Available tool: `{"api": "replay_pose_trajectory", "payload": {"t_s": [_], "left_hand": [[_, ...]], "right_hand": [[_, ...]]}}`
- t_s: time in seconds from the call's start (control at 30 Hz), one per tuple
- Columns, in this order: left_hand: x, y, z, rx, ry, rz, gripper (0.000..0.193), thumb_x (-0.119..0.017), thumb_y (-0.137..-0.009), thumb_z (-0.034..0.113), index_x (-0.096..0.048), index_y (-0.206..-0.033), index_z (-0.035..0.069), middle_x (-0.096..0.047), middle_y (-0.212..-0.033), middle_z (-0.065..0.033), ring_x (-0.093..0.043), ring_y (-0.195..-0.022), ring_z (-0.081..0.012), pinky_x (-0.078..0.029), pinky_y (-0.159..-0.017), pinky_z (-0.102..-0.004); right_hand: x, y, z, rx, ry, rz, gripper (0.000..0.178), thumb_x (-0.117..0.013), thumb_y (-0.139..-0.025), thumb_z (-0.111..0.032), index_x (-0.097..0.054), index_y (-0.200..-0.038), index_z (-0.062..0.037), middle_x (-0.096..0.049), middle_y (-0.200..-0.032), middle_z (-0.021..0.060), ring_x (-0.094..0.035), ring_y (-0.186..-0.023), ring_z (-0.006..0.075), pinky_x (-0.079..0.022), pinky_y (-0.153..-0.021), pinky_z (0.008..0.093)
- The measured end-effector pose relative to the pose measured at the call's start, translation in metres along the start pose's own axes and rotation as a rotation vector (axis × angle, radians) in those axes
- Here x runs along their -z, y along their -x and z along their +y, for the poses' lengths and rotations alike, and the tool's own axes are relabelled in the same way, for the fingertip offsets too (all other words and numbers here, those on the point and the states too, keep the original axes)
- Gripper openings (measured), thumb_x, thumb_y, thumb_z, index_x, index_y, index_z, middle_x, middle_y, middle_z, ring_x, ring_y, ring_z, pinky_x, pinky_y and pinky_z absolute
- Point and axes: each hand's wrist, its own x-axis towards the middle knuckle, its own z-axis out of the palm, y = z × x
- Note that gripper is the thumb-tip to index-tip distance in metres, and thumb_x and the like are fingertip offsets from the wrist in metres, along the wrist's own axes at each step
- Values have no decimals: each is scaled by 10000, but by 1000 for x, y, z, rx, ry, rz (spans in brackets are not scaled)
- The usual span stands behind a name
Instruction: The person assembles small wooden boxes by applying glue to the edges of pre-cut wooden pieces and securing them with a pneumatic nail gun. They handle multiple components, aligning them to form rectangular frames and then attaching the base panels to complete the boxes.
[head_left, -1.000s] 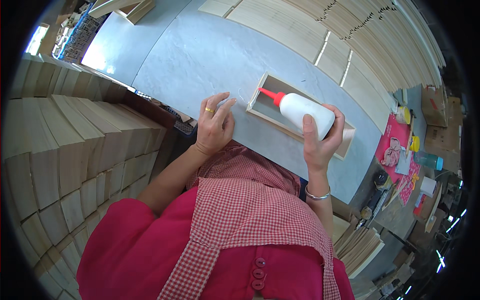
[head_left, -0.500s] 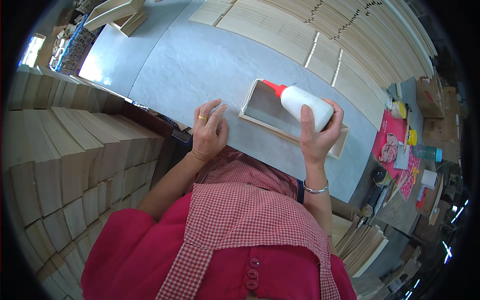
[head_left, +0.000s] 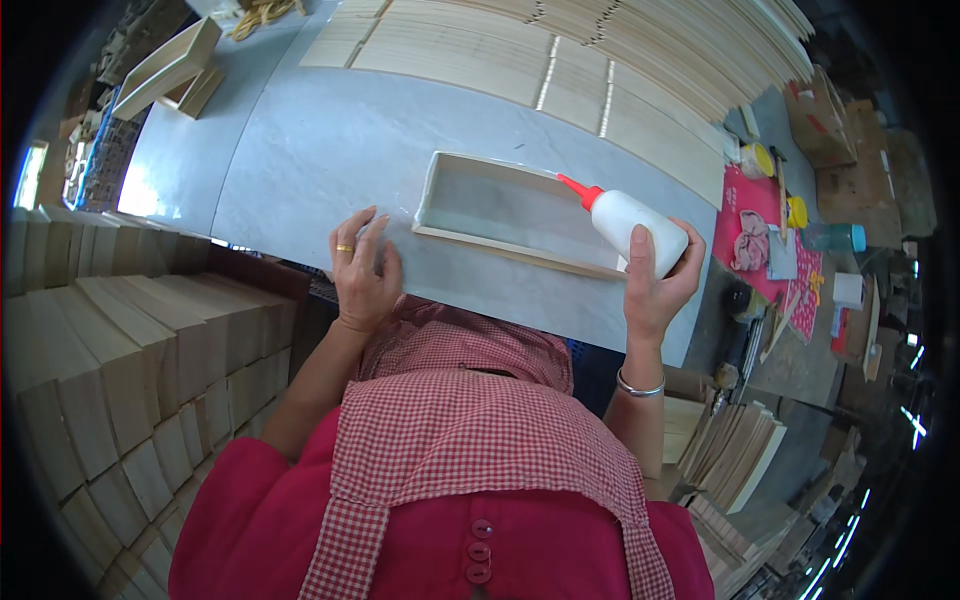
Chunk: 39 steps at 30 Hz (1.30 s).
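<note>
My right hand is wrapped round a white squeeze glue bottle with a red nozzle. The bottle is tilted, its tip at the far long edge of a shallow rectangular wooden frame. This frame lies on the grey marbled tabletop, and its right end is partly hidden by the bottle and hand. Left of the frame, my left hand rests by the table's near edge, fingers apart and slightly bent, holding nothing that I can see. A pale line shows along the frame's upper rim.
Grooved wooden panels lie along the far side. Two small wooden boxes are stacked at the far left. Tall stacks of boards stand left of me. On the right, a side bench holds a pink cloth and a blue-capped bottle.
Relative to the frame, the nozzle has moved right along its far edge from near the left corner. The whole view has shifted, so the table appears further left.
</note>
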Motion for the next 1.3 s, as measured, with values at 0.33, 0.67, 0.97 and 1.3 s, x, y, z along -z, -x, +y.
{"api": "replay_pose_trajectory", "payload": {"t_s": [0.33, 0.67, 0.97, 1.3], "left_hand": [[-2, 1, 1, -21, -37, -12, 388, -667, -823, -59, -659, -1210, -31, -622, -1280, -193, -586, -1139, -377, -487, -968, -474], [-4, 1, 1, -28, -51, -20, 402, -673, -830, -56, -651, -1230, -23, -626, -1278, -191, -582, -1141, -369, -479, -964, -472], [-4, 0, 3, -18, -50, -22, 397, -665, -829, -62, -653, -1223, -16, -631, -1264, -187, -584, -1135, -372, -481, -961, -473], [-3, 3, -1, -36, -48, -8, 385, -670, -829, -60, -660, -1211, -16, -636, -1255, -187, -590, -1136, -377, -491, -957, -472]], "right_hand": [[54, -5, 17, -24, 105, 146, 529, -824, -882, -299, -564, -1205, 29, -613, -1109, 128, -611, -998, 201, -517, -863, 343], [82, -9, 29, -10, 177, 228, 509, -831, -872, -291, -582, -1180, 29, -634, -1092, 131, -616, -988, 208, -518, -867, 355], [102, 7, 31, 47, 267, 215, 467, -791, -913, -303, -573, -1194, 0, -631, -1019, 93, -600, -717, 111, -474, -520, 243], [126, 47, -11, -172, 234, 151, 444, -796, -891, -235, -571, -1194, 0, -614, -1068, 93, -615, -940, 170, -530, -780, 305]]}}
